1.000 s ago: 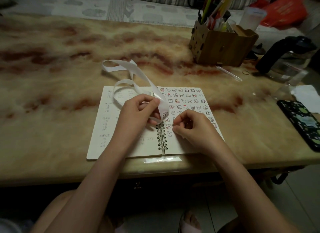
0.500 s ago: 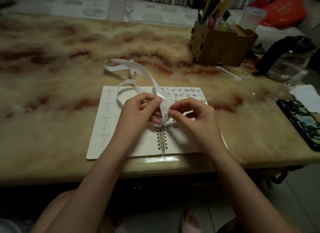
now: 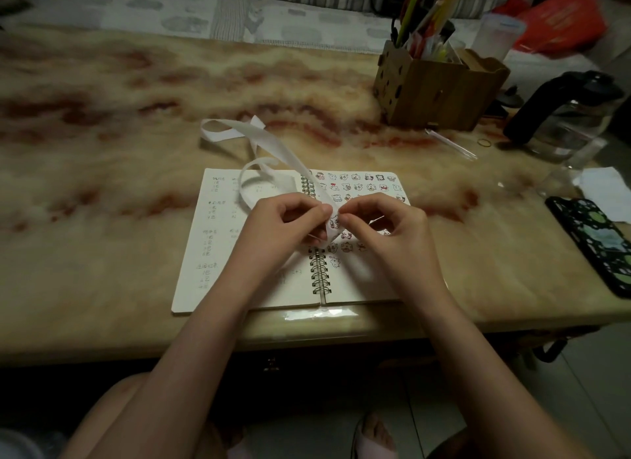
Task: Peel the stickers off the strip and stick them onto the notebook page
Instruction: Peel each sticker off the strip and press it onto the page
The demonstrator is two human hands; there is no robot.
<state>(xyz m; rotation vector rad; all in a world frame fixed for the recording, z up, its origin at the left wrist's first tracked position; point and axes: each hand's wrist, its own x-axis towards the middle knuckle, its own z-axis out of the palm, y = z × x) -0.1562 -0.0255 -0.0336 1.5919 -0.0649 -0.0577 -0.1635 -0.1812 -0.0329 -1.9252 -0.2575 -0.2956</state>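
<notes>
Peeling one sticker point(image 3: 334, 222) off the strip point(image 3: 273, 144), just above the notebook point(image 3: 218, 253).

Our left hand point(image 3: 283, 226) pinches the white strip over the spiral binding, and our right hand point(image 3: 386, 233) nips the sticker's edge with curled fingertips. The strip's blank length loops back over the left page and onto the table point(image 3: 102, 185). We judge this to be the lifting step. Next we need a slow, clean pull so the sticker doesn't fold, then a move down to the bare lower part of the right page point(image 3: 355, 287). We count one strip, one notebook and one sticker in the pinch. Stuck stickers fill several rows, but our hands hide some, so we can't give a total. Further out are one wooden pen box point(image 3: 437, 93), one glass jug point(image 3: 563, 117) and one phone point(image 3: 594, 243).
</notes>
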